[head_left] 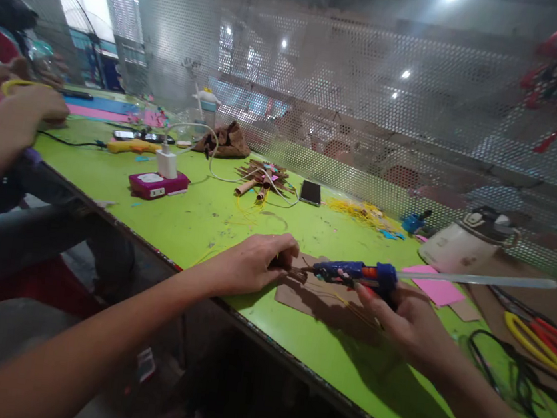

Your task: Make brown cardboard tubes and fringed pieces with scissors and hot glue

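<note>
My right hand (pixel 407 317) is wrapped round the grip of a blue hot glue gun (pixel 352 272), with a long translucent glue stick (pixel 482 279) jutting from its back end. The gun's nozzle points left, close to a small brown piece (pixel 297 275) pinched in my left hand (pixel 257 263). That piece looks like rolled cardboard, but my fingers hide most of it. Whether the nozzle touches it, I cannot tell. Under both hands lies a flat sheet of brown cardboard (pixel 298 298), with yellow strands (pixel 348 304) on it.
On the green table (pixel 197 220) are a magenta power strip (pixel 158 185) with a white charger, a phone (pixel 310 192), a brown stick craft (pixel 264 177) and yellow shreds (pixel 358 211). Right: a white kettle-like jug (pixel 465 244), pink paper (pixel 433 286), scissors (pixel 539 343), black cable (pixel 505 382). A co-worker's hand (pixel 39 104) is at left.
</note>
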A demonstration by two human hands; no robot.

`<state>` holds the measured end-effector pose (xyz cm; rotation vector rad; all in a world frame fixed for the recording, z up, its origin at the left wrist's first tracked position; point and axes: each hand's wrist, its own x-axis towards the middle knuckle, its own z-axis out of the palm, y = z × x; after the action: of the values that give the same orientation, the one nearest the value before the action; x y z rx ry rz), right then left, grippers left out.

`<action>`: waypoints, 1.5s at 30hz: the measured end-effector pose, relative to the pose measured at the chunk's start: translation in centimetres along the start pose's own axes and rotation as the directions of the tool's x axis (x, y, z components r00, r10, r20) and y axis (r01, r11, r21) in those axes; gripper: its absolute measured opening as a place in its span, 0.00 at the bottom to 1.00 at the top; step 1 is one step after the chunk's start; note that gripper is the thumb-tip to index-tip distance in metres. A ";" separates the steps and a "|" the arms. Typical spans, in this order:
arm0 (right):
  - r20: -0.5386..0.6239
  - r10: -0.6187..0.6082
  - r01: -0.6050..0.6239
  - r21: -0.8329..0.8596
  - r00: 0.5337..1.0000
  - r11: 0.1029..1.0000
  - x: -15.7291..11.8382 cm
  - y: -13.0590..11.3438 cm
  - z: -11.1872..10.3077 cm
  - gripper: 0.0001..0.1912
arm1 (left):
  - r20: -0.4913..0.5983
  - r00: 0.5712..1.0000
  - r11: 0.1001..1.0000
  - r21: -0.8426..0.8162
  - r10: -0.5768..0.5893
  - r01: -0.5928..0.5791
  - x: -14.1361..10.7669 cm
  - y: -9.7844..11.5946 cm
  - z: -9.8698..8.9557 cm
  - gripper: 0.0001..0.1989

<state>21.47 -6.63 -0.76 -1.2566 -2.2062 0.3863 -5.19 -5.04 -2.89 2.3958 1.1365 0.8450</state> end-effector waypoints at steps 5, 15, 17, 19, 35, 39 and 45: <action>0.042 0.024 -0.027 0.067 0.999 0.997 0.1 0.1 -0.1 0.17 | -0.005 1.000 1.000 0.007 0.006 -0.006 0.0 0.0 0.0 0.08; 0.004 0.004 -0.003 -0.038 1.000 0.999 0.0 0.0 -0.2 0.17 | 0.003 1.000 1.000 0.004 -0.004 0.004 0.0 0.2 -0.1 0.07; 0.016 -0.002 0.002 -0.028 1.000 1.000 0.0 -0.1 -0.2 0.16 | 0.001 1.000 1.000 0.008 -0.003 0.003 0.0 0.1 -0.1 0.07; 0.030 0.000 0.000 -0.011 1.000 1.000 -0.1 -0.1 -0.3 0.16 | -0.009 1.000 1.000 0.007 0.007 -0.007 0.0 0.1 -0.1 0.08; 0.173 0.083 -0.106 0.129 0.981 0.986 0.1 0.3 -0.5 0.18 | -0.015 1.000 1.000 -0.004 0.009 -0.009 0.0 0.1 -0.1 0.08; 0.149 0.048 -0.063 0.099 0.988 0.993 0.1 0.5 -0.5 0.19 | -0.006 1.000 1.000 0.000 0.007 -0.007 0.0 0.2 -0.1 0.08; 0.087 -0.011 0.004 0.081 0.996 0.997 0.1 -0.1 -0.5 0.16 | -0.009 1.000 1.000 0.017 0.006 -0.006 0.0 0.0 -0.1 0.08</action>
<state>21.67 -6.64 -0.30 -1.2087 -2.2436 0.5316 -5.20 -5.05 -2.82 2.4128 1.1448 0.8517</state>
